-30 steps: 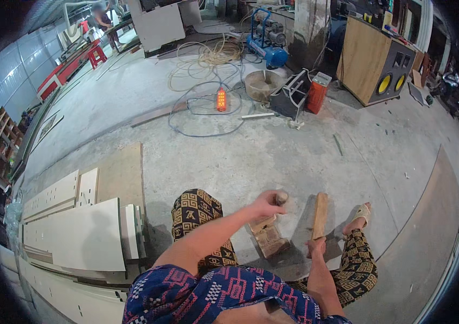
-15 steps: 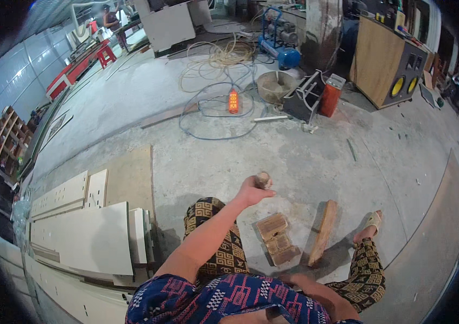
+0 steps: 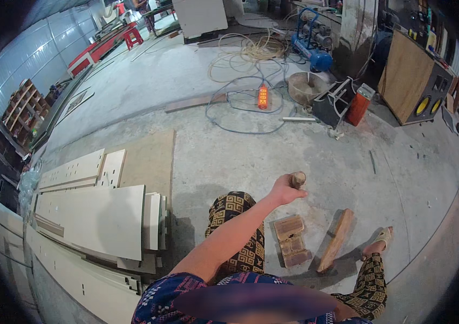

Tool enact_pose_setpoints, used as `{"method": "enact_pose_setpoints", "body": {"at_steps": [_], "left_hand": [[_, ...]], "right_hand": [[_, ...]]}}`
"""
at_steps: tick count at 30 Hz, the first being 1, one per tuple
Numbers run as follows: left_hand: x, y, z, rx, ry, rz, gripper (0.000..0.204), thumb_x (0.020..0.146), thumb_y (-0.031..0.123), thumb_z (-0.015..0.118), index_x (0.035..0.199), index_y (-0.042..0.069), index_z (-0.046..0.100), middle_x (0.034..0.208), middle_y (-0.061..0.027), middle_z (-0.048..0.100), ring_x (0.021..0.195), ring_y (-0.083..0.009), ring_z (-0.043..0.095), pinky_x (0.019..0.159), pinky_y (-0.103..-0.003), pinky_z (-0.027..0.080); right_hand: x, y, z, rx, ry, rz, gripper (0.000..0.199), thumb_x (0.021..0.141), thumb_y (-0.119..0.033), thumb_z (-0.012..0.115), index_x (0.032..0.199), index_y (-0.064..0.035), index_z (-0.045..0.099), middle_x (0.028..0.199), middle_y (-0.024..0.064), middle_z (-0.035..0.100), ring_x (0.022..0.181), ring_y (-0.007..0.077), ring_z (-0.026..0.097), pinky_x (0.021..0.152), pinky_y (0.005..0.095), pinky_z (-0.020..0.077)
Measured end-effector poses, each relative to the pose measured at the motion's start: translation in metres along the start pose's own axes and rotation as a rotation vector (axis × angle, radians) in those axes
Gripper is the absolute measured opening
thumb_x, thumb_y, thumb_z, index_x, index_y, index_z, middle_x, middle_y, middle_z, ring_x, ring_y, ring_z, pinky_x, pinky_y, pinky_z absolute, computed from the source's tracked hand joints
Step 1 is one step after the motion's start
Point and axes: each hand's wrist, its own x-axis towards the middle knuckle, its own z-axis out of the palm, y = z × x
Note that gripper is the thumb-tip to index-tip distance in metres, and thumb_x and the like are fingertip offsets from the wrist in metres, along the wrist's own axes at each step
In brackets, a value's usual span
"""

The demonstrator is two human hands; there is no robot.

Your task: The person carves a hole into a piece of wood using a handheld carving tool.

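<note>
My left hand [image 3: 287,189] reaches out over the concrete floor, fingers wrapped round a short brown wooden piece [image 3: 297,180]. Only its blunt, rounded end shows, so its full shape is hidden. Below that hand a worn wooden block [image 3: 290,229] lies on the floor, with a notch across its middle. Right of the block, a longer squared timber [image 3: 337,237] lies aslant. My right hand is out of sight behind my body and a blurred patch at the lower edge; just a bit of that arm shows.
Cut panels [image 3: 94,221] lie stacked at left. Ahead are coiled hoses [image 3: 251,51], an orange power strip [image 3: 263,97], a blue compressor [image 3: 315,56], a round basin [image 3: 305,89], a red can [image 3: 360,105] and a speaker cabinet [image 3: 410,81]. A large sheet [image 3: 434,259] lies at right.
The whole view has shifted, so the floor things appear farther right. My left hand keeps its hold on the wooden piece. My right hand, partly visible before, is now hidden.
</note>
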Motion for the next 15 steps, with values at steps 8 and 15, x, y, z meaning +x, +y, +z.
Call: {"method": "enact_pose_setpoints", "body": {"at_steps": [8,15], "left_hand": [[0.000,0.006,0.000,0.068,0.008,-0.009,0.025,0.067,0.006,0.076,0.085,0.006,0.058,0.080,0.0016,0.056,0.075,-0.0095,0.050,0.070,-0.028,0.044],[0.008,-0.019,-0.002,-0.109,-0.009,0.003,0.026,0.068,0.004,0.077,0.084,0.006,0.057,0.079,0.0024,0.056,0.076,-0.0075,0.051,0.065,-0.026,0.045]], "right_hand": [[-0.023,0.035,-0.076,-0.263,0.182,0.194,0.023,0.083,-0.034,0.059,0.090,-0.0140,0.068,0.087,0.0041,0.066,0.081,0.0198,0.062,0.068,0.0380,0.0480],[-0.049,-0.125,0.011,-0.410,0.276,0.458,0.018,0.082,-0.031,0.061,0.089,-0.0170,0.070,0.091,0.0034,0.067,0.085,0.0199,0.063,0.071,0.0384,0.0483]]}}
